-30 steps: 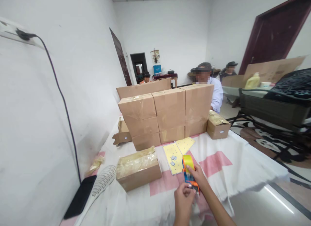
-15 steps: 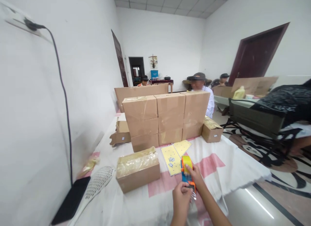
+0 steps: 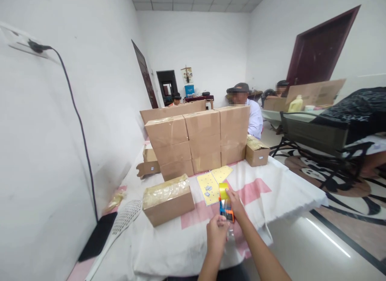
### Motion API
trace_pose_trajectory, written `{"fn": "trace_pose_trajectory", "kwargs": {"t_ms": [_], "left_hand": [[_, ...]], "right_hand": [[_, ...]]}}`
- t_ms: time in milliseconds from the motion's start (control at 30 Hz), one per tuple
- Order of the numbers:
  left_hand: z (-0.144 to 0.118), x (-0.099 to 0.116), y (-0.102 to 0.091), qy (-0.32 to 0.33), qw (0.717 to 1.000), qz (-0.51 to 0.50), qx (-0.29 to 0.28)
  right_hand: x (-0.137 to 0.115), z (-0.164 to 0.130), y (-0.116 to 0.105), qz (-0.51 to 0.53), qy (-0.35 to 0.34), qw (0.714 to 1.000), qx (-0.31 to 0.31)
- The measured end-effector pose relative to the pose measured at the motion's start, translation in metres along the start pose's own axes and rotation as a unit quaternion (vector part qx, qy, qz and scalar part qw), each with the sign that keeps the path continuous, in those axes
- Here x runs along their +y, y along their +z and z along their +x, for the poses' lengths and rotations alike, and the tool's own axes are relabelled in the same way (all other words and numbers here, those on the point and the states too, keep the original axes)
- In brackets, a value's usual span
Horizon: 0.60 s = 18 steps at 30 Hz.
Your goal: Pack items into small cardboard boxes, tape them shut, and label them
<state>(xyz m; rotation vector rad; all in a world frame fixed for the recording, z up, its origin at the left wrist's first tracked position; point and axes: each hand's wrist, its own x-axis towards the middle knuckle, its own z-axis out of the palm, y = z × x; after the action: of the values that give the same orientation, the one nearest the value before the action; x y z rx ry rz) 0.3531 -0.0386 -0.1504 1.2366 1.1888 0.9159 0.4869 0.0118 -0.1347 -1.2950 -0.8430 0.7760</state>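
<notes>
My right hand (image 3: 234,204) grips an orange and blue tape dispenser (image 3: 224,203) with a yellow tape roll, held just above the white and pink cloth on the table (image 3: 271,196). My left hand (image 3: 217,232) pinches at the dispenser's near end, where clear tape seems to hang. A sealed cardboard box (image 3: 167,199) with a taped top lies left of the dispenser. Two yellow sheets (image 3: 212,181) with small stickers lie just beyond it.
A wall of stacked cardboard boxes (image 3: 197,142) stands across the table's far side, with a smaller box (image 3: 257,153) at its right. A white perforated paddle (image 3: 120,224) and a black device (image 3: 97,240) lie left. People sit behind the boxes. A dark chair (image 3: 319,140) stands right.
The camera has shifted, so everything sits slightly lower and further left in view. Both hands stay on the tape dispenser in about the same place on the table.
</notes>
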Motion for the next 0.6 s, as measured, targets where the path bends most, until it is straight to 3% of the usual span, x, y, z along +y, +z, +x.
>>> {"fn": "trace_pose_trajectory", "kwargs": {"t_ms": [233, 600], "left_hand": [[-0.009, 0.002, -0.012, -0.01, 1.0, 0.002, -0.012], [-0.025, -0.014, -0.023, -0.052, 0.998, 0.007, -0.028]], "right_hand": [[-0.019, -0.01, 0.003, 0.026, 0.005, 0.999, -0.023], [0.002, 0.003, 0.004, 0.059, 0.036, 0.996, -0.049]]}}
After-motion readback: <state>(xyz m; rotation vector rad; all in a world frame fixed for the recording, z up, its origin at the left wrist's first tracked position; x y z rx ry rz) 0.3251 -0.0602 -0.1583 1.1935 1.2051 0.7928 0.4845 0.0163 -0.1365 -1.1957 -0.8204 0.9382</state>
